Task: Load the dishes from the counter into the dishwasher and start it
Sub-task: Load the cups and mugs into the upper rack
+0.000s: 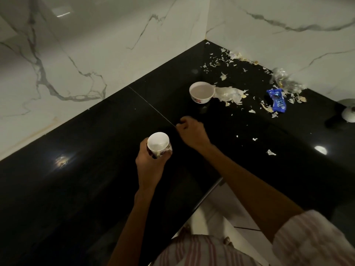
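Reach decides our next move: the small white ceramic bowl with a floral pattern (201, 94) stands upright on the glossy black stone counter (96, 169), out toward its back corner where the marble walls meet, beyond the right hand (192, 131) and slightly to that hand's right. We hold a white ceramic cup with a dark printed pattern (159, 144) in the left hand (149, 164), fingers wrapped round its side, above the counter near its front edge. The right hand looks loosely curled and, as far as the dim view lets us tell, holds nothing. It is the nearer one, so we judge it should take the bowl, a round thing with no long axis to mind.
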The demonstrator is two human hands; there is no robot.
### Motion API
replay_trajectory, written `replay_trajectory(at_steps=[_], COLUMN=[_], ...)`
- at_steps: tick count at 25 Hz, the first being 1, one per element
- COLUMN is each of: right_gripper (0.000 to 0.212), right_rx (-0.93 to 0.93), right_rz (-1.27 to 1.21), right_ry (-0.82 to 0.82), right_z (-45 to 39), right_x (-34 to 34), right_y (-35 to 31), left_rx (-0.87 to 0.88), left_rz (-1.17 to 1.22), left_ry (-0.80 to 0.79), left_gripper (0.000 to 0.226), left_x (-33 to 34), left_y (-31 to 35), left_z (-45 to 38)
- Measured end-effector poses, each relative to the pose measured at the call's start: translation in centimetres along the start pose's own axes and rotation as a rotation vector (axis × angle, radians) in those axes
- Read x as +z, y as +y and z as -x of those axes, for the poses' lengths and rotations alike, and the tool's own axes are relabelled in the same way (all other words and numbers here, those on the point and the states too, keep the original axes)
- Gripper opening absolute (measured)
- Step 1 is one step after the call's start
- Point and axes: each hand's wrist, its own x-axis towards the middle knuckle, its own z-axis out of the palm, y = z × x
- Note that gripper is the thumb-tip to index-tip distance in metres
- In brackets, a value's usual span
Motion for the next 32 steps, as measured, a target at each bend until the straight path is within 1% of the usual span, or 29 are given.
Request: replay_trajectory(at_steps=[3, 6, 7, 9, 12, 15, 17, 21, 25, 29, 32], right_gripper=[0.047, 0.064, 0.066, 0.063, 0.050, 0.039, 0.032, 0.026, 0.026, 0.029, 0.031], right_rx=[0.034, 0.070, 0.088, 0.104, 0.121, 0.119, 0.073, 0.002, 0.004, 0.037, 0.013], right_rz=[0.065, 0.176, 0.201, 0.248, 0.300, 0.320, 0.317, 0.220, 0.093, 0.085, 0.101], right_ry=[0.051, 0.029, 0.008, -0.035, -0.051, 0.007, 0.066, 0.113, 0.195, 0.258, 0.344], right_z=[-4.8, -8.3, -9.0, -10.0, -10.7, -10.8, -10.3, -8.1, -4.4, 0.0, 4.0], right_x=[-3.4, -4.9, -5.0, -5.1, -5.3, -5.5, -5.5, -5.6, -7.8, -11.2, -13.3], right_y=[2.1, 3.4, 3.6, 3.8, 4.5, 5.4, 5.8, 6.2, 7.7, 9.2, 11.3], left_rx=[0.075, 0.087, 0.093, 0.098, 0.100, 0.104, 0.115, 0.136, 0.133, 0.104, 0.151], left_rz=[-0.001, 0.033, 0.041, 0.047, 0.054, 0.046, 0.033, 0.016, -0.003, 0.006, -0.015], left_ry=[-0.047, -0.103, -0.118, -0.140, -0.149, -0.155, -0.156, -0.159, -0.230, -0.320, -0.371], left_gripper=[0.071, 0.070, 0.070, 0.069, 0.069, 0.069, 0.069, 0.069, 0.067, 0.071, 0.073], left_x=[1.2, 2.2, 2.4, 2.7, 2.7, 2.5, 2.5, 3.0, 5.2, 8.5, 11.3], left_y=[1.5, 3.0, 3.4, 3.9, 4.2, 4.4, 4.5, 4.8, 5.6, 6.4, 7.2], left_z=[0.0, -0.2, -0.2, -0.3, -0.4, -0.4, -0.4, -0.2, 0.6, 1.7, 3.5])
